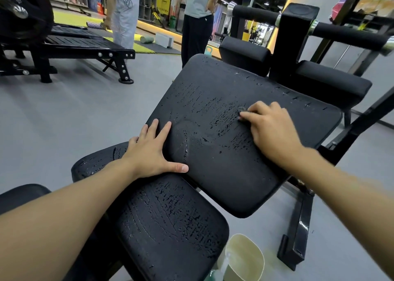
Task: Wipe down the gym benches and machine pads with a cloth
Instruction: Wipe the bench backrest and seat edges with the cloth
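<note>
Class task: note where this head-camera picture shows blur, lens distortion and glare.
Head view: wide-angle stretch enlarges both forearms at the lower corners; the right hand and cloth are slightly motion-blurred, the left hand sharp; wet streaks on the large pad glint; an orange light strip glows behind.

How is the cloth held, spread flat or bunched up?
Bunched up: only a small grey wad of cloth shows under the right hand, fingers curled, on the machine pad.

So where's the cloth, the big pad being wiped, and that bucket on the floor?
cloth [242, 109], head view, the small grey bit left uncovered.
big pad [213, 84], head view, bare upper middle of its cracked top.
bucket [248, 257], head view, its pale inner wall.
</note>
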